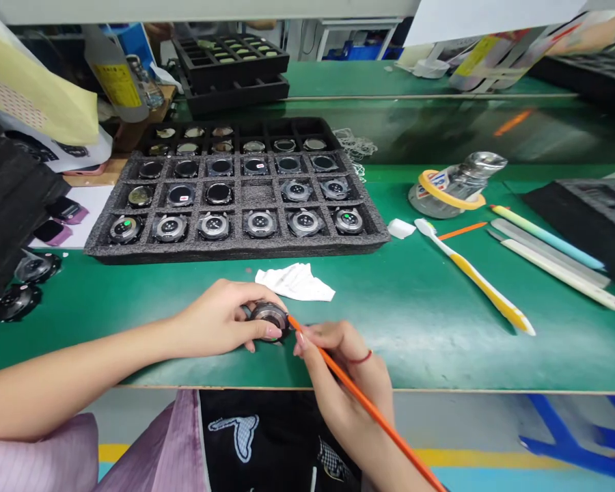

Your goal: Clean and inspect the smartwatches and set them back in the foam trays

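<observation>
On the green tabletop [441, 355], a foam tray [236, 254] at 12 o'clock holds many watch cases, with one middle slot empty. At 6 o'clock, the left hand [215, 321] curls around a watch case [269, 318], and the right hand [338, 369] pinches an orange stick [400, 442] that touches it.

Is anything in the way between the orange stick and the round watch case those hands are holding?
Nothing visible: the tip of the orange stick, held in the right hand, touches the edge of the watch case, which the left hand grips.
</observation>
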The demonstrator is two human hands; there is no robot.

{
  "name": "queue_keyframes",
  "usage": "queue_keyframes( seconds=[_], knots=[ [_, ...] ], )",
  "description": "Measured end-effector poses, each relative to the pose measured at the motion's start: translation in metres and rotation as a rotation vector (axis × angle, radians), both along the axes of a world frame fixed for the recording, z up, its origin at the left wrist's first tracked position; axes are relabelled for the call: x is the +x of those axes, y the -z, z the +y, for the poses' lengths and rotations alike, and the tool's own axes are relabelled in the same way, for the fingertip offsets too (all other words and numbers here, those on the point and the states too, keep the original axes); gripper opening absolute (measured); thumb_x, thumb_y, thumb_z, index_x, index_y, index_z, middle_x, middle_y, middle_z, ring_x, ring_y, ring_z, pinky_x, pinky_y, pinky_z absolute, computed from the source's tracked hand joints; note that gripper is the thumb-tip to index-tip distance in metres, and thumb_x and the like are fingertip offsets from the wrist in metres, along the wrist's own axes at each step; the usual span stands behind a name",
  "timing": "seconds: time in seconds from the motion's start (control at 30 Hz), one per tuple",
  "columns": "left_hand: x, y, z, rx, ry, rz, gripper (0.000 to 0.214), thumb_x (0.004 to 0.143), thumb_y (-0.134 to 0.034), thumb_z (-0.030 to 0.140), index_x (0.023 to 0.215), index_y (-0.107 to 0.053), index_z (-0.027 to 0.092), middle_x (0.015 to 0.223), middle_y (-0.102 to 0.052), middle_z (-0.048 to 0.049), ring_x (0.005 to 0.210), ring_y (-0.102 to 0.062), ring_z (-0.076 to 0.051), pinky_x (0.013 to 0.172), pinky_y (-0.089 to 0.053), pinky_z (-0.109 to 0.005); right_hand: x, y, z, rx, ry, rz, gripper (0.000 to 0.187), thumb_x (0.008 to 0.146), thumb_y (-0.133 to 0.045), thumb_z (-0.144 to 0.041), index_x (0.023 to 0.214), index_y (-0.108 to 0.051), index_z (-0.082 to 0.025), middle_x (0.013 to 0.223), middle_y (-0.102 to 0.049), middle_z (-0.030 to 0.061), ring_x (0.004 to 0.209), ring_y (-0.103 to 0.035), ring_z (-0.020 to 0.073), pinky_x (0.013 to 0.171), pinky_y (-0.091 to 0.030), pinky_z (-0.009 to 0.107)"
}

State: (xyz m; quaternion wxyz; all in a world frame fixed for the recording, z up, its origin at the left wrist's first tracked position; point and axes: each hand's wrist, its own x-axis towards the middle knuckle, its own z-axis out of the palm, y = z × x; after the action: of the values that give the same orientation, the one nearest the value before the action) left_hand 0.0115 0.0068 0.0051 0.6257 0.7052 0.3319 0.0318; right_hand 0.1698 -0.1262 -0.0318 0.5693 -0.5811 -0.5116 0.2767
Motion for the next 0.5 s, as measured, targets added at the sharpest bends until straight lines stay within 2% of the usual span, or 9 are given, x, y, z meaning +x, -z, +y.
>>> queue_keyframes(
  seconds=[0.1, 0.2, 0.33, 0.4, 0.5],
  knots=[
    [0.0, -0.002, -0.0003, 0.007, 0.007, 0.007, 0.02, 0.086, -0.072, 0.031, 0.102, -0.072, 0.019, 0.09, -0.071, -0.0002, 0.058, -0.065, -0.009, 0.053, -0.057, -0.019, -0.0022, -0.0009, -0.002, -0.016, 0.015, -0.034, 0.016, 0.095, -0.059, -0.016, 0.081, -0.057, -0.022, 0.071, -0.066, -0.0003, 0.065, -0.066, 0.0129, 0.062, -0.052, 0.024],
    [-0.0004, -0.0023, 0.0019, 0.023, -0.001, 0.047, 0.022, 0.089, -0.069, 0.038, 0.105, -0.071, 0.021, 0.095, -0.072, -0.0008, 0.063, -0.066, -0.01, 0.056, -0.058, -0.019, -0.0005, -0.004, 0.0041, -0.049, -0.039, 0.063, 0.013, 0.097, -0.056, -0.022, 0.084, -0.056, -0.022, 0.073, -0.068, 0.0008, 0.064, -0.065, 0.0136, 0.059, -0.051, 0.025],
    [-0.0004, -0.0012, 0.0044, 0.034, 0.012, 0.06, 0.027, 0.088, -0.07, 0.042, 0.105, -0.071, 0.022, 0.094, -0.071, -0.0006, 0.059, -0.064, -0.01, 0.056, -0.059, -0.021, 0.0007, -0.0078, 0.0043, -0.034, -0.035, 0.023, 0.013, 0.096, -0.055, -0.022, 0.083, -0.053, -0.022, 0.078, -0.066, 0.0016, 0.07, -0.065, 0.0146, 0.065, -0.052, 0.027],
    [0.0001, -0.0016, 0.0035, 0.027, 0.006, 0.062, 0.026, 0.088, -0.07, 0.042, 0.104, -0.071, 0.022, 0.095, -0.071, -0.0008, 0.061, -0.066, -0.011, 0.056, -0.059, -0.021, 0.0, -0.0076, 0.0019, -0.049, -0.018, -0.026, 0.014, 0.096, -0.054, -0.02, 0.083, -0.054, -0.022, 0.078, -0.065, 0.0011, 0.071, -0.065, 0.0142, 0.066, -0.052, 0.026],
    [0.0015, -0.0034, 0.0017, 0.015, 0.007, 0.065, 0.021, 0.09, -0.067, 0.037, 0.103, -0.07, 0.021, 0.095, -0.07, -0.0006, 0.061, -0.066, -0.01, 0.057, -0.058, -0.02, -0.0003, -0.0044, 0.0047, -0.072, -0.037, 0.053, 0.015, 0.098, -0.053, -0.022, 0.083, -0.053, -0.022, 0.075, -0.066, -0.0001, 0.068, -0.065, 0.0131, 0.064, -0.051, 0.024]
  ],
)
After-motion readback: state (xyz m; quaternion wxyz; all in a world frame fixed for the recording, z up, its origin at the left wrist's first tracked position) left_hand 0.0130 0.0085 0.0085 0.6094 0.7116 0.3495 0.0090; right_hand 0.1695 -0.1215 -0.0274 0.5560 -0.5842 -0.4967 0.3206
